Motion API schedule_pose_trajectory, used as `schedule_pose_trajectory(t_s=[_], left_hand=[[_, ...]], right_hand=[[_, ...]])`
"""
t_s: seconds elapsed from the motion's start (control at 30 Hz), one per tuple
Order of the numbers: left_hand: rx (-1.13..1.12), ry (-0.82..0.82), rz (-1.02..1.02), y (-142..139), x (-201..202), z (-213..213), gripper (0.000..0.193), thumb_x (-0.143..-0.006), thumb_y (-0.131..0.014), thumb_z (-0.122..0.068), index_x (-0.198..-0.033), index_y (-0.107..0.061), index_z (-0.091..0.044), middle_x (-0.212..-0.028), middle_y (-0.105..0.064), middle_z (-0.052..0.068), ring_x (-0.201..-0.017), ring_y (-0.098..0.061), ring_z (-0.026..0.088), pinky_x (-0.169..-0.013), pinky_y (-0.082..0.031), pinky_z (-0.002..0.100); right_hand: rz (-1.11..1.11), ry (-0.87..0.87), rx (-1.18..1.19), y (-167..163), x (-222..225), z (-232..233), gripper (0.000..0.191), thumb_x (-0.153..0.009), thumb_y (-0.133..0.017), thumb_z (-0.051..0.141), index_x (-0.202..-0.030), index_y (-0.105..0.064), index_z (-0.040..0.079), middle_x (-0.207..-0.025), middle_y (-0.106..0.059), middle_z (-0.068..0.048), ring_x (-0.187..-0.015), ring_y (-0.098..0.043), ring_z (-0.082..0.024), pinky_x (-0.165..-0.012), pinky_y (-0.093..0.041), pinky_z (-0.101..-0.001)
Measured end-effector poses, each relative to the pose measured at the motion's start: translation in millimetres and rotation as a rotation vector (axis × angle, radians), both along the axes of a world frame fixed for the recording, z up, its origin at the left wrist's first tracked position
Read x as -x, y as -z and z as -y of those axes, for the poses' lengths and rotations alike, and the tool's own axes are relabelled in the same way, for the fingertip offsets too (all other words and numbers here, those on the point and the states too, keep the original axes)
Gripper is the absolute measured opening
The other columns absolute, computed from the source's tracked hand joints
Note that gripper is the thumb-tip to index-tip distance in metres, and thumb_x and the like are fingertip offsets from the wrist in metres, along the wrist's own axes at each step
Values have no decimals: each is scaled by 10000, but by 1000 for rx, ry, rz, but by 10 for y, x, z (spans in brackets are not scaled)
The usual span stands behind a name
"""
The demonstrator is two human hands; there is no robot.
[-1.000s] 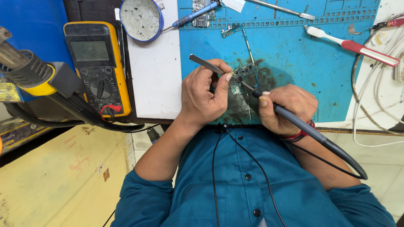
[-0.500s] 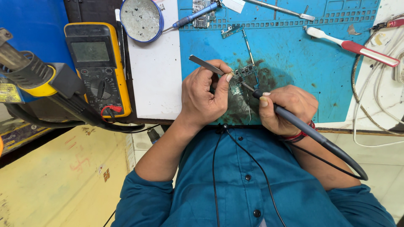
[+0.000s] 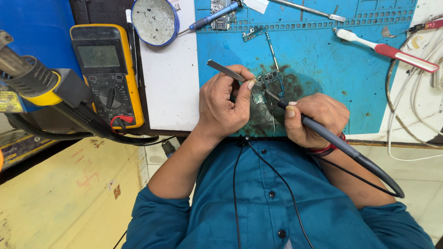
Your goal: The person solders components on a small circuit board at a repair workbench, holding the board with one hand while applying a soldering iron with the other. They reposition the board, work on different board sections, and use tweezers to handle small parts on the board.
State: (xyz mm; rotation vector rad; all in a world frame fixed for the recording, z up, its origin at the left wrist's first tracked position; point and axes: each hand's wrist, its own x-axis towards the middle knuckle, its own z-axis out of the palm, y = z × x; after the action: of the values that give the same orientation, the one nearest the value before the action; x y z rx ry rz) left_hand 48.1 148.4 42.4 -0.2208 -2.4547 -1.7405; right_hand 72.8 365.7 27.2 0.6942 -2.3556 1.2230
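**Two hands at work on a small circuit board**

Two bare hands meet over a small circuit board (image 3: 266, 83) lying on a stained patch of the blue work mat (image 3: 323, 69), near the desk's front edge; the left hand (image 3: 224, 103) has its grip pressed together on a pair of metal tweezers (image 3: 226, 71), thumb and fingers pinching the shaft, the tips pointing at the board; the right hand (image 3: 314, 120) has its grip closed round a grey soldering iron (image 3: 323, 133), held like a pen, its thin tip touching the board; the iron's dark cable (image 3: 387, 180) loops away to the right past a red wrist thread.

Further back on the mat lie a blue-handled screwdriver (image 3: 210, 18), a second board (image 3: 221, 11) and a red and white toothbrush (image 3: 387, 50); a round blue-rimmed tin (image 3: 154, 20) sits on the white desk (image 3: 168, 83) beside the mat; a yellow multimeter (image 3: 107, 74) stands left of that, with a hot-air nozzle (image 3: 32, 80) at the far left; white cables (image 3: 415, 92) trail on the right.
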Motion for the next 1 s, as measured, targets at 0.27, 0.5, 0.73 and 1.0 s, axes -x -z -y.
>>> schedule_pose_trajectory(t_s=[0.27, 0.5, 0.73, 1.0], left_hand=[[4, 1, -12, 11, 25, 6, 88, -972, -704, 10, -1000, -626, -17, -986, -716, 57, -663, -645, 119, -620, -527, 259], [14, -2, -12, 15, 37, 16, 88, -972, -707, 10, -1005, -631, -21, -978, -715, 54, -668, -642, 117, -626, -526, 259], [11, -6, 1, 12, 36, 22, 86, -966, -708, 9, -1006, -639, -23, -971, -715, 57, -653, -639, 109, -613, -523, 253], [9, -3, 5, 8, 31, 41, 89, -970, -706, 6, -1006, -630, -23, -966, -713, 55, -656, -644, 113, -615, -523, 255]], right_hand=[[8, -6, 14, 14, 27, 8, 165, -984, -723, 14, -963, -560, 25, -791, -657, -99, -660, -675, -276, -573, -525, -347], [-1, -11, 3, 13, 49, 15, 167, -985, -725, 15, -958, -561, 26, -780, -651, -98, -651, -666, -274, -570, -521, -348], [-3, -12, 9, 2, 50, 38, 168, -977, -725, 15, -955, -560, 28, -772, -654, -99, -638, -660, -273, -559, -509, -346], [17, -15, 15, -4, 41, 46, 169, -984, -725, 18, -962, -558, 30, -780, -653, -98, -649, -662, -269, -567, -512, -340]])
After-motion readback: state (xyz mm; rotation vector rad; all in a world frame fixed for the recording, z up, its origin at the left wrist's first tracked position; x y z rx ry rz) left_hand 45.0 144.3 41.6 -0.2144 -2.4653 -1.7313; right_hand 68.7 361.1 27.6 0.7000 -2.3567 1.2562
